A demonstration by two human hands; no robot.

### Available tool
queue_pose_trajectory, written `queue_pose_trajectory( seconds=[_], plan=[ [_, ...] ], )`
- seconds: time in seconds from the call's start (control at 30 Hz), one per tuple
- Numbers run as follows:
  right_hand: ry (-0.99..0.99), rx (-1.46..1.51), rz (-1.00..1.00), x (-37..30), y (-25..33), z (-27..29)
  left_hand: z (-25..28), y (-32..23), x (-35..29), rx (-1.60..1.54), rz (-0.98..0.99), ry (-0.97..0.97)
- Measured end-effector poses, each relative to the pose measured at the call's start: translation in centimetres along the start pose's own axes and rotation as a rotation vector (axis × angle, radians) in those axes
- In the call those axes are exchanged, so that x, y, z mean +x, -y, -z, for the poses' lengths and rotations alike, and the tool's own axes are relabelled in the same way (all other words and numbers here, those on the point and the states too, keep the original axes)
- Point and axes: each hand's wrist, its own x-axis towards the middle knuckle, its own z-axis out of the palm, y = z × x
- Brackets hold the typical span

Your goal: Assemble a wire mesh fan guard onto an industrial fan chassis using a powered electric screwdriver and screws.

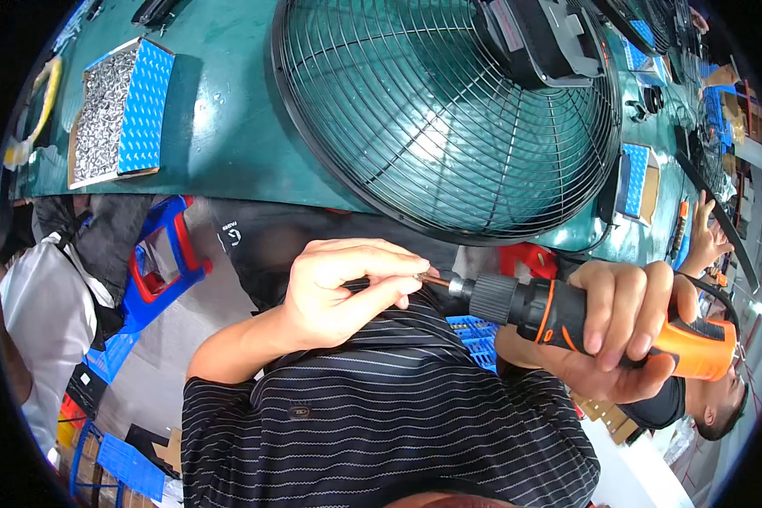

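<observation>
My right hand [622, 326] wraps round an orange and black electric screwdriver [559, 313], held level in front of my chest with its bit toward the left. Thumb and fingertips of my left hand [343, 288] pinch together at the tip of the bit [434, 280]. A small metal piece, seemingly a screw, shows at those fingertips, mostly hidden. Beyond both hands, a black wire fan guard [449, 127] lies on the green table, with a black motor housing [542, 42] at its middle.
An open box of screws [102, 110] with a blue patterned flap stands at the table's left. A smaller blue-sided box [637, 182] sits right of the guard. A blue and red stool [165, 254] is at the left. Another person's hand [707, 237] shows at the right.
</observation>
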Motion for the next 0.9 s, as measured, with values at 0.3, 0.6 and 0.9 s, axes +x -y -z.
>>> queue_pose_trajectory(
  seconds=[0.3, 0.6, 0.9],
  plan=[
    [0.470, -0.165, -0.015, 1.9, -2.6, 0.2, 1.4, -0.5, 1.7, 1.154, -0.749, -0.432],
    [0.573, -0.211, -0.143, 3.7, -4.2, -0.6, 2.1, 0.0, 2.3, 1.249, -0.735, -0.530],
    [0.684, -0.244, -0.408, 5.8, -4.3, -1.3, 3.7, -2.5, 3.5, 1.282, -0.734, -0.379]
  ],
)
